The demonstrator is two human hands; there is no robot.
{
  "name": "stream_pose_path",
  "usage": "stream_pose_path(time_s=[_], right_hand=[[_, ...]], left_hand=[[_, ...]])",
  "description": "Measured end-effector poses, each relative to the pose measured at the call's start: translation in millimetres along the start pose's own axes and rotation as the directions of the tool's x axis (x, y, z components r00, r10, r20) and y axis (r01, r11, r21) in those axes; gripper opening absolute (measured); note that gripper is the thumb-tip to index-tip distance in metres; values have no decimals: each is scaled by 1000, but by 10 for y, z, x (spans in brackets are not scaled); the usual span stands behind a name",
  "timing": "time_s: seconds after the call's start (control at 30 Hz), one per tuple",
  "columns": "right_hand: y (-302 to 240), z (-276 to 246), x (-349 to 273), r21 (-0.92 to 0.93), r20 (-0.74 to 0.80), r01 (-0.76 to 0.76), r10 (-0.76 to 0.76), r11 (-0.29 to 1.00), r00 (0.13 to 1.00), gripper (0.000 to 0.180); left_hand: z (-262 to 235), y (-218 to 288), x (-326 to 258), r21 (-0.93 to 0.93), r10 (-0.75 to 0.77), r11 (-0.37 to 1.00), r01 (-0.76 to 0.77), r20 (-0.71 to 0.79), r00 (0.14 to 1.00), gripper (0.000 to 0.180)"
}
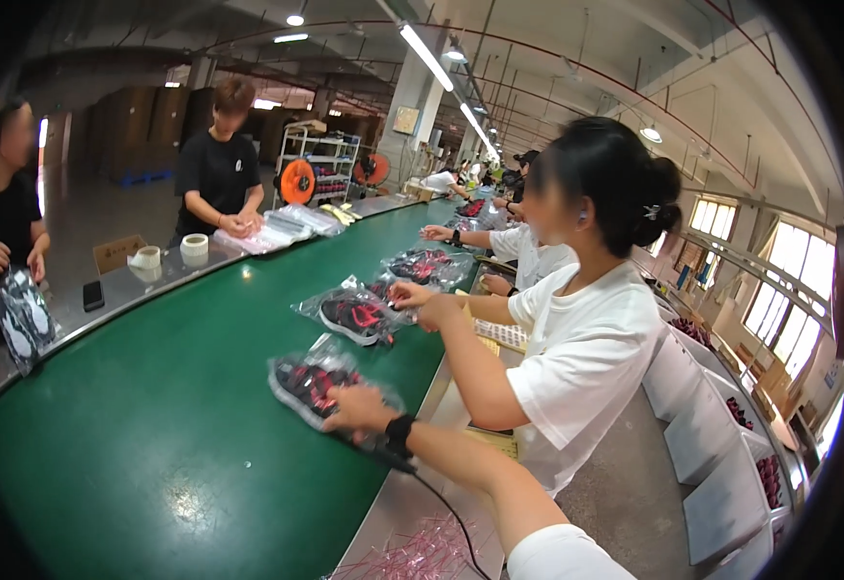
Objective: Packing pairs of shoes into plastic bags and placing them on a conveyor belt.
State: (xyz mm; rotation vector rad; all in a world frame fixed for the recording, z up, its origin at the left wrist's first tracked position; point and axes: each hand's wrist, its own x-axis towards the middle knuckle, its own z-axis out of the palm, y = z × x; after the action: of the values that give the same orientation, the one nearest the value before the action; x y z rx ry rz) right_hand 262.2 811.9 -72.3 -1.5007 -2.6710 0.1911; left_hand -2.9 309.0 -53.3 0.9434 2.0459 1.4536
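Observation:
My right hand [359,410] reaches in from the lower right, a black band with a cable around its wrist. Its fingers are closed on a clear plastic bag with black, red and grey sneakers [298,385] inside, lying on the green belt [151,425]. My left hand is out of view. Just beyond lies another bagged sneaker [352,317], black and red with a pale sole. The hands [412,298] of a person in a white shirt are at that bag's right end. Farther along the belt is one more bagged pair [427,264].
Pink-red strips [424,549] lie on the metal ledge near me. Across the belt, one person holds a bagged pair of shoes [22,317]; another handles plastic bags [282,227]. Tape rolls [194,247] and a phone [93,296] rest there. White bins [726,493] line the right side.

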Motion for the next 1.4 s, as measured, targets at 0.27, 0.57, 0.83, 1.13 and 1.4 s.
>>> stream_pose_path(time_s=[0.27,0.57,0.83,1.13,1.4], right_hand=[[-1939,95,-1286,869,160,-297,-342,-397,926,39],[-2421,622,-2381,443,336,-786,-733,-432,592,57],[-2678,-346,-2863,982,-154,184,-374,47,914,99],[-2730,-23,-2868,784,-75,290,-380,549,922,99],[-2732,-219,-2843,979,202,-180,-316,97,927,87]], left_hand=[[525,497,-194,-465,-163,852,241,202,966,41],[428,-76,-332,-480,-46,861,167,253,966,57],[405,-95,-404,-566,-279,738,367,239,930,47],[376,-189,-397,-486,-316,789,376,205,927,50],[416,39,-321,-561,-225,778,283,172,959,58]])
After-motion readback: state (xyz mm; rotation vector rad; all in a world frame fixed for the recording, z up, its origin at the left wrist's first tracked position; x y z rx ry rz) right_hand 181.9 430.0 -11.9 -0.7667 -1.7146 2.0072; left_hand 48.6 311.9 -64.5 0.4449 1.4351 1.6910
